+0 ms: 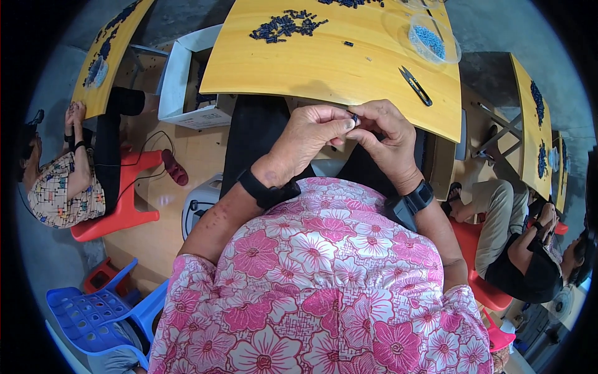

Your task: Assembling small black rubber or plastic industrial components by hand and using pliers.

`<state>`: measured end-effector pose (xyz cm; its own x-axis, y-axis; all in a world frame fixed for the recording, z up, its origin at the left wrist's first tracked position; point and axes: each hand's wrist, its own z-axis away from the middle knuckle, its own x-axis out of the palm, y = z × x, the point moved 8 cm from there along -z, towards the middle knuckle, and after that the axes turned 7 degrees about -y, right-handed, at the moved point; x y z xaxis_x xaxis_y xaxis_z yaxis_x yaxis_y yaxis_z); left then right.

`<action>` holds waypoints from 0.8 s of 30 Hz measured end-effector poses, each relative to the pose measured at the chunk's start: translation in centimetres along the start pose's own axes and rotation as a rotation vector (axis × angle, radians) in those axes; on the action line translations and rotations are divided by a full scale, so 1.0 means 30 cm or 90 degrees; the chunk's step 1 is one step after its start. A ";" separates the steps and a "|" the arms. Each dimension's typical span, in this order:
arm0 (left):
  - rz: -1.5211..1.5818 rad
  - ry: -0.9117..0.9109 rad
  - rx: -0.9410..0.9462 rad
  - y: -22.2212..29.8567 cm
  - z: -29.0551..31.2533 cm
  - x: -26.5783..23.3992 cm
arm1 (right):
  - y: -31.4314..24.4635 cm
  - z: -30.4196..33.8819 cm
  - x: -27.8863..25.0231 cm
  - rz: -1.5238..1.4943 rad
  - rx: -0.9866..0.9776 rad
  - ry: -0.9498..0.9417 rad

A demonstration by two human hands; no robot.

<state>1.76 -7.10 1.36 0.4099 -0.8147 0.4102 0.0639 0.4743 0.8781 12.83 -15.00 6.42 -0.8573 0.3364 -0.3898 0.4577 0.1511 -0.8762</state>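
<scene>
Both my hands meet just off the near edge of the yellow table [349, 68]. Between them is a small black part [354, 117], mostly covered by fingers, too small to name more exactly. My left hand [313, 132] pinches it from the left with thumb and forefinger. From the other side my right hand [387, 134] closes thumb and forefinger on it. A heap of small black parts [283, 26] lies at the table's far left, and one single black part [348, 43] lies apart from it. Thread snips [415, 86] rest to the right of my hands.
At the table's right stands a clear tub of small blue pieces [428, 43]. A white cardboard box [193, 81] is beside the table's left end. People sit at other tables left and right, one on a red stool [121, 202]. A blue chair [93, 315] stands lower left.
</scene>
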 end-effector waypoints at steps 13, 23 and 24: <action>-0.078 0.022 0.142 0.052 -0.003 0.011 | -0.054 -0.006 0.015 0.175 -0.014 -0.026; -0.378 0.027 0.229 0.114 0.015 0.074 | -0.030 0.009 0.007 0.135 0.021 -0.043; -0.394 0.032 0.247 0.125 0.020 0.078 | -0.032 0.009 0.006 0.126 0.017 -0.042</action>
<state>2.41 -7.42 5.77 0.4457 -0.8742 -0.1926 -0.0260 -0.2277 0.9734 12.17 -15.34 7.11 -0.7648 0.2956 -0.5725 0.6136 0.0631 -0.7871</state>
